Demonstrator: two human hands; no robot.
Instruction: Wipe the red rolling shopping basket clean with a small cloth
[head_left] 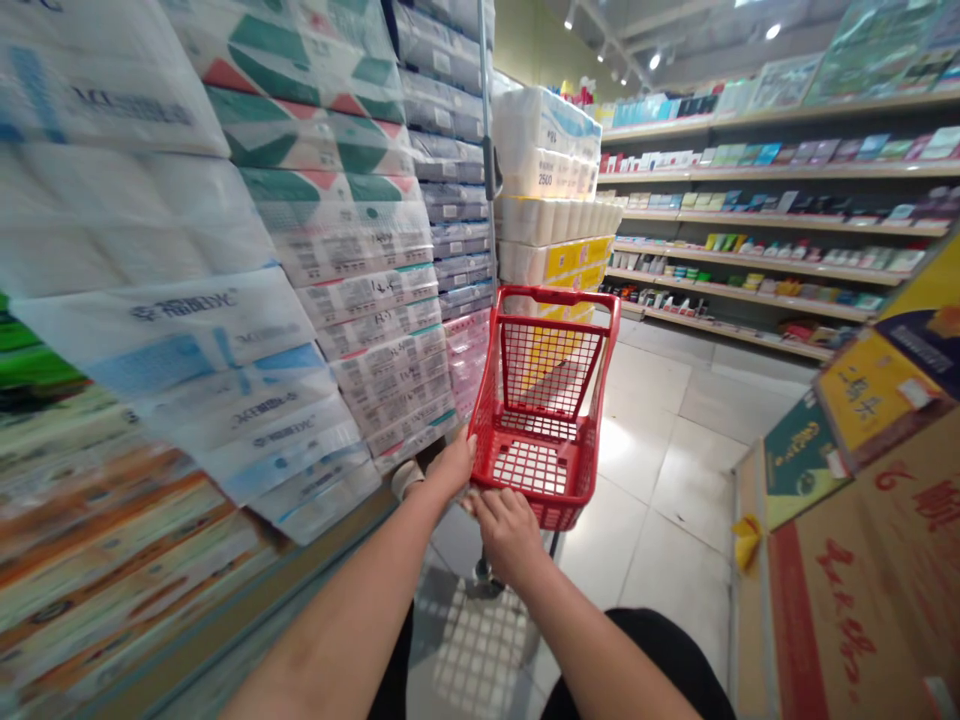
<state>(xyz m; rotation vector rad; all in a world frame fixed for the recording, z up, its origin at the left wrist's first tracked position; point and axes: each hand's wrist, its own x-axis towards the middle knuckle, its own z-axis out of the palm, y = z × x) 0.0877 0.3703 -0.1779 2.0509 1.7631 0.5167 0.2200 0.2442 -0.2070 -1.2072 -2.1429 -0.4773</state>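
Observation:
A small red mesh shopping cart (551, 385) stands in a shop aisle in front of me, and its basket holds nothing. My left hand (452, 462) is closed on the near left edge of the cart at its handle. My right hand (508, 530) is closed on the handle just below the near rim. Both forearms reach forward from the bottom of the view.
Stacked packs of tissue and toilet paper (352, 270) line the left side close to the cart. More paper rolls (551, 190) are stacked ahead. Cardboard boxes (847, 560) crowd the right. Shelves of small goods (757, 260) run along the far right. Pale floor tiles (667, 480) lie between.

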